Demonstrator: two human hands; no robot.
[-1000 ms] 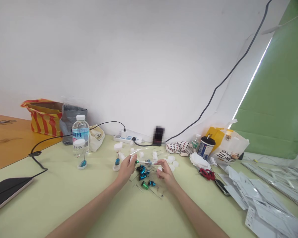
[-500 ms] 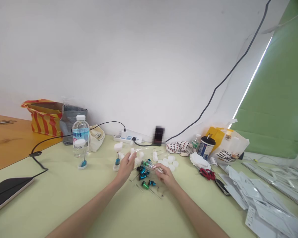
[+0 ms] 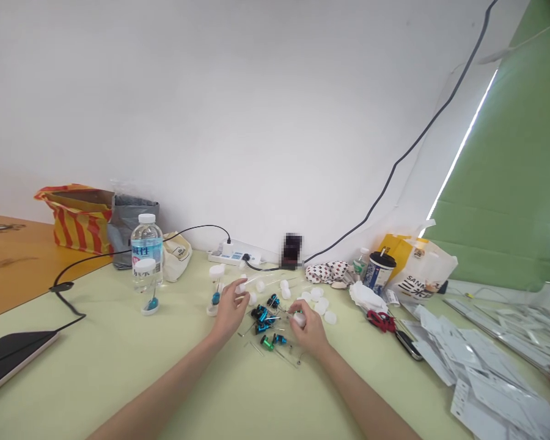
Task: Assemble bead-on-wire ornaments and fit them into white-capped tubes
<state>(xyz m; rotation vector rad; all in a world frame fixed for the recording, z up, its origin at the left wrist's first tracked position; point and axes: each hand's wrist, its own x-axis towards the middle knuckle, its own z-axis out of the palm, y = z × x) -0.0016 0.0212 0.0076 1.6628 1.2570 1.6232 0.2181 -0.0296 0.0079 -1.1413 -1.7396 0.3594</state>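
The right hand (image 3: 310,330) is clamped on a small white piece (image 3: 299,318), perhaps a cap, just beside the pile of blue parts (image 3: 263,315). This piece seems light and stiff, maybe slippery – its round edge should suit a gentle pinch. The left hand (image 3: 231,308) is curved, and I cannot tell if it grips something. Farther out, loose white caps (image 3: 319,305) lie on the table (image 3: 238,397).

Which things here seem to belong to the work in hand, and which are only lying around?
Likely in the work:
- white cap in the right hand
- blue parts
- green part
- loose white caps
- two upright capped tubes

Likely just lying about:
- bottle
- striped bag
- power strip
- cup
- white bag
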